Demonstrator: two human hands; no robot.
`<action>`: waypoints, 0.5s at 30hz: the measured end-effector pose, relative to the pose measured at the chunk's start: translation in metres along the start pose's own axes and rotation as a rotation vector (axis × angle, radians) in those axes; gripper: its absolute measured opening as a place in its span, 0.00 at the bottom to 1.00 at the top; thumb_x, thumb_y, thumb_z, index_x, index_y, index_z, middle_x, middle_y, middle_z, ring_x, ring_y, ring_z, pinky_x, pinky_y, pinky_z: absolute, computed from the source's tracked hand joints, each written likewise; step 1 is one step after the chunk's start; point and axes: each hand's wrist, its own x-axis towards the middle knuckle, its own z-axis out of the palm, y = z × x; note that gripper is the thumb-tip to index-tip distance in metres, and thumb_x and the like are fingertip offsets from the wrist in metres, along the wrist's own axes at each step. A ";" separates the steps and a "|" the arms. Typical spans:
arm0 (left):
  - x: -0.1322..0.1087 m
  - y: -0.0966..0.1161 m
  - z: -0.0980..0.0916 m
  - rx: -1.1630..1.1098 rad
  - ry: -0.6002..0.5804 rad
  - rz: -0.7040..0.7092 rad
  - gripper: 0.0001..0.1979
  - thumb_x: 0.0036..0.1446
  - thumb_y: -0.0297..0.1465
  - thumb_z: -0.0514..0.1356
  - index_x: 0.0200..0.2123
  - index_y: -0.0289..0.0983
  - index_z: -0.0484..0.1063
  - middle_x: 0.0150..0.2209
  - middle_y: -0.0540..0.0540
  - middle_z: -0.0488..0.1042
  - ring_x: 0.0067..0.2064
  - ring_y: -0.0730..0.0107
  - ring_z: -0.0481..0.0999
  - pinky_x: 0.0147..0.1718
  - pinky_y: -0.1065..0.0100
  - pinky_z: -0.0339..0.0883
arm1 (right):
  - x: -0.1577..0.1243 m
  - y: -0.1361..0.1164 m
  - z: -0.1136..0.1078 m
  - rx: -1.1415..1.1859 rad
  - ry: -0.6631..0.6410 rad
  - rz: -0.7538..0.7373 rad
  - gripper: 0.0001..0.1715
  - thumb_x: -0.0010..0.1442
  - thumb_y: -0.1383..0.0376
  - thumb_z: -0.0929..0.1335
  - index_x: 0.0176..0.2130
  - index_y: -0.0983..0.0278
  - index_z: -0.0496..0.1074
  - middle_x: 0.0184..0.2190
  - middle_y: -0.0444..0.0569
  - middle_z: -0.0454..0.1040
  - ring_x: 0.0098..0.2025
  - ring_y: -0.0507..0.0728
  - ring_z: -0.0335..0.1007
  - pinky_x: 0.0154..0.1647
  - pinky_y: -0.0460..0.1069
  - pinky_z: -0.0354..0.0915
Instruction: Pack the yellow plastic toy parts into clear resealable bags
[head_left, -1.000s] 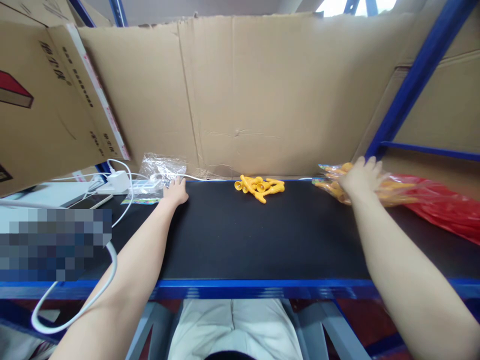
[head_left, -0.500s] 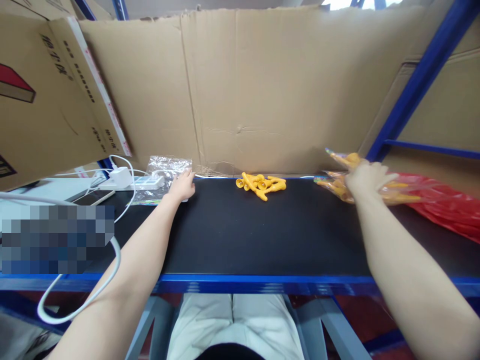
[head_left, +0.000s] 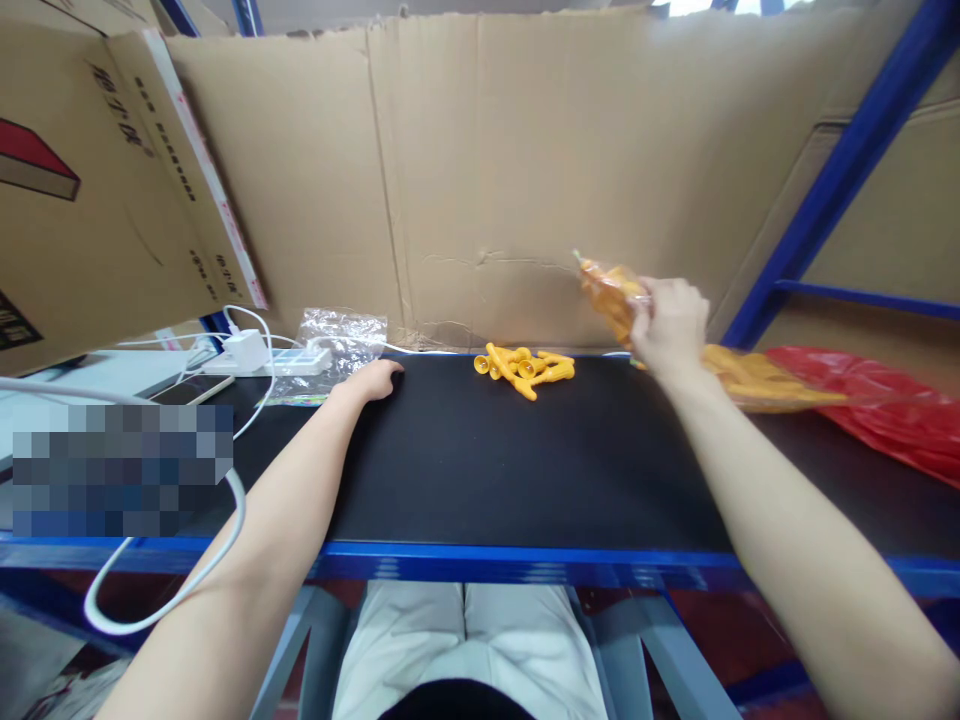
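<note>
My right hand (head_left: 675,318) grips a clear plastic bag of orange-yellow plastic pieces (head_left: 615,295) and holds it tilted above the back of the table. Below and to the right, another bag of orange-yellow pieces (head_left: 772,382) lies on the table. My left hand (head_left: 375,382) rests on the black mat with loosely bent fingers and nothing visible in them. It is beside an empty-looking clear plastic bag (head_left: 346,340). Between my hands, a small pile of loose yellow plastic pieces (head_left: 523,368), some with cup-shaped ends, lies on the mat.
A red plastic bag (head_left: 885,400) lies at the right. On the left are a white power strip (head_left: 296,362) with a charger (head_left: 246,350), a phone (head_left: 196,390) and a looping white cable (head_left: 238,510). Cardboard (head_left: 525,180) walls the back; blue metal (head_left: 525,562) edges the front.
My right hand has lifted one bag of orange-yellow pieces and moved it left. My left hand has shifted slightly right, off the empty-looking bag, and its fingers are more bent.
</note>
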 end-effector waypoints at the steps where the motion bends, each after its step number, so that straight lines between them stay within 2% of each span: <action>1: -0.001 0.000 0.000 0.006 -0.012 -0.006 0.31 0.44 0.19 0.50 0.54 0.36 0.67 0.53 0.45 0.70 0.53 0.64 0.69 0.53 0.70 0.60 | -0.003 -0.010 0.002 0.037 0.000 -0.059 0.22 0.61 0.65 0.57 0.52 0.68 0.65 0.46 0.60 0.68 0.47 0.64 0.60 0.46 0.58 0.54; 5: -0.003 0.000 -0.003 0.032 -0.026 -0.012 0.34 0.41 0.18 0.51 0.55 0.37 0.66 0.54 0.45 0.69 0.55 0.64 0.68 0.53 0.70 0.60 | -0.022 -0.049 0.014 0.188 -0.009 -0.308 0.23 0.62 0.68 0.56 0.55 0.65 0.62 0.47 0.58 0.68 0.48 0.63 0.61 0.46 0.59 0.56; 10: -0.005 -0.006 -0.001 0.021 0.015 -0.010 0.34 0.40 0.18 0.51 0.54 0.36 0.67 0.53 0.45 0.70 0.55 0.64 0.68 0.53 0.70 0.60 | -0.045 -0.080 0.033 0.304 -0.124 -0.617 0.23 0.62 0.70 0.55 0.55 0.61 0.62 0.47 0.56 0.69 0.48 0.62 0.62 0.46 0.58 0.57; 12: -0.005 -0.010 0.001 0.022 0.034 -0.021 0.33 0.40 0.18 0.50 0.54 0.36 0.68 0.53 0.44 0.70 0.55 0.64 0.68 0.53 0.70 0.60 | -0.050 -0.086 0.035 0.321 -0.167 -0.689 0.22 0.63 0.70 0.55 0.53 0.62 0.64 0.47 0.56 0.69 0.48 0.61 0.62 0.46 0.57 0.57; 15: -0.004 -0.012 0.004 0.028 0.065 -0.034 0.33 0.41 0.18 0.50 0.54 0.35 0.67 0.54 0.44 0.69 0.55 0.65 0.67 0.54 0.71 0.59 | -0.052 -0.087 0.034 0.337 -0.194 -0.714 0.22 0.64 0.71 0.54 0.53 0.62 0.64 0.47 0.56 0.69 0.49 0.60 0.62 0.46 0.56 0.56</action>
